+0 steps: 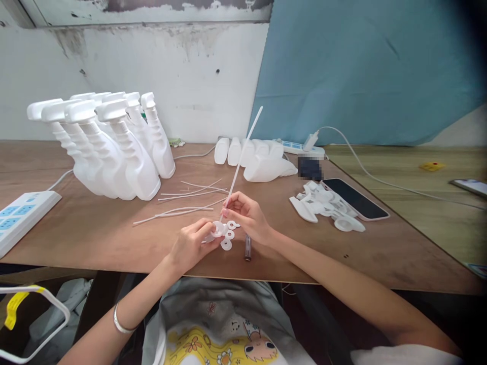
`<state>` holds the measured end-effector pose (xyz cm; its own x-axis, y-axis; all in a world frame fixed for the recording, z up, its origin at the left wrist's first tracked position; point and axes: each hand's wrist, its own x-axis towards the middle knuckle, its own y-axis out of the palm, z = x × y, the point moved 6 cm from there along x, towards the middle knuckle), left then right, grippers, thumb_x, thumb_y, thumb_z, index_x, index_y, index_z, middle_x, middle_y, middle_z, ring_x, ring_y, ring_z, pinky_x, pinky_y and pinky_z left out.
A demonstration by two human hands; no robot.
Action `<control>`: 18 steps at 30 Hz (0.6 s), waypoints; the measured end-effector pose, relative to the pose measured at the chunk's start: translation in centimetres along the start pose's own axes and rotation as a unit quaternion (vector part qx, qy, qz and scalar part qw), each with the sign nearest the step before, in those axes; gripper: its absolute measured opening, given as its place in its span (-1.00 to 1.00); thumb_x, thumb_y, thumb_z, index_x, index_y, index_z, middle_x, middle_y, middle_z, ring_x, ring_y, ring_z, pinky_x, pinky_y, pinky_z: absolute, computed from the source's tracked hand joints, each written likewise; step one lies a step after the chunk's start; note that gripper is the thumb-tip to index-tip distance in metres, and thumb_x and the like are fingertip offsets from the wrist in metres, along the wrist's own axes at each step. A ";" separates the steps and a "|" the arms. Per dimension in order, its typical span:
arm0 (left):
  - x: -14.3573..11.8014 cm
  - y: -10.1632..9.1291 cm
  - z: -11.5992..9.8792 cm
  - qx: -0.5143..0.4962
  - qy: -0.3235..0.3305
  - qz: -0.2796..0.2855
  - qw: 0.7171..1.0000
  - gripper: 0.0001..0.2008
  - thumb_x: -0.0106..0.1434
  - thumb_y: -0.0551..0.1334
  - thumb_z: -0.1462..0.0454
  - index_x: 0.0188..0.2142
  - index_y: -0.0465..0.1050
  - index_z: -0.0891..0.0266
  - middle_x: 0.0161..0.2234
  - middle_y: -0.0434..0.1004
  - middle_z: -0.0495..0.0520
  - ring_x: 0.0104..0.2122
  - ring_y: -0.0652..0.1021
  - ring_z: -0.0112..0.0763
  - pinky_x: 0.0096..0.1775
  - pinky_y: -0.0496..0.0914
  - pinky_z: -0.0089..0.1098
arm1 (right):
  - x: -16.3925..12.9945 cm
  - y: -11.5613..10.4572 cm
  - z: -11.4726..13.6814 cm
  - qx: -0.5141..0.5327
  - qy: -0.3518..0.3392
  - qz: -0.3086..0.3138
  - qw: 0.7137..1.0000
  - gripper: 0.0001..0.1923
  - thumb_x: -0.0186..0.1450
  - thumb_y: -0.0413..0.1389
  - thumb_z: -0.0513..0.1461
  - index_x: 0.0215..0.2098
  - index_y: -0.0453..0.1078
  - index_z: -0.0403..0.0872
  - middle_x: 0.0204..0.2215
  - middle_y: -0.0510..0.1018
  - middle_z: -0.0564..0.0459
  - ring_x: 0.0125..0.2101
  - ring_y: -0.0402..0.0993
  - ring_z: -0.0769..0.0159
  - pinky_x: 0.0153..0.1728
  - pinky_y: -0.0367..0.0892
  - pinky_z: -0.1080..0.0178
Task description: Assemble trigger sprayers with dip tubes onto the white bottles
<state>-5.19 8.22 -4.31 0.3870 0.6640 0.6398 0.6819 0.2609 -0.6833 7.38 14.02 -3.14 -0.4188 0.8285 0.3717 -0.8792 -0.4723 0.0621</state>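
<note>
Right hand [249,215] pinches 1 thin white tube [243,157] near its lower end, thumb against fingertips; left hand [192,243] pinches a small white plastic piece [218,229]. Tube's long axis leans up, away and rightward, lower end down at the piece between the hands; right hand is on the tube, left is nearer the piece's body. Can't tell if the tube end is seated or just touching: fingers cover part of both. At least 3 white rings [227,245] lie just beside the piece, overlapped, count unclear. Further out: loose tubes [182,195] beyond the left hand, white parts pile [323,203] right, pieces hard to separate. Dark item [310,167] behind it is pixelated, unreadable.
</note>
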 end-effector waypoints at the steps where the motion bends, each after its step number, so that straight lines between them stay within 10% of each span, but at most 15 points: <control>1: 0.0 0.1 0.1 -0.005 -0.006 0.001 1.000 -0.89 0.23 0.17 0.26 -0.34 0.27 0.25 -0.35 0.46 0.03 -0.39 0.50 -0.48 -0.34 0.38 -0.52 | -0.1 0.1 0.0 -0.004 0.002 -0.003 1.000 -0.71 0.15 0.22 -0.09 -0.37 0.26 -0.10 -0.46 0.35 0.09 -0.46 0.33 0.42 -0.44 0.31 0.36; 18: 0.4 0.4 0.6 -0.063 -0.056 0.049 0.995 -0.86 0.20 0.20 0.26 -0.25 0.29 0.24 -0.34 0.38 0.05 -0.37 0.45 -0.42 -0.34 0.34 -0.46 | -1.2 0.6 -0.8 -0.070 -0.046 -0.002 0.997 -0.78 0.24 0.15 -0.12 -0.33 0.25 -0.08 -0.43 0.36 0.09 -0.42 0.37 0.40 -0.40 0.32 0.34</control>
<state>-5.16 9.02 -4.50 0.3888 0.7578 0.5239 0.7188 0.1062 -0.6871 7.21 13.02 -4.25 -0.3985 0.7966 0.4546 -0.9065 -0.4173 -0.0635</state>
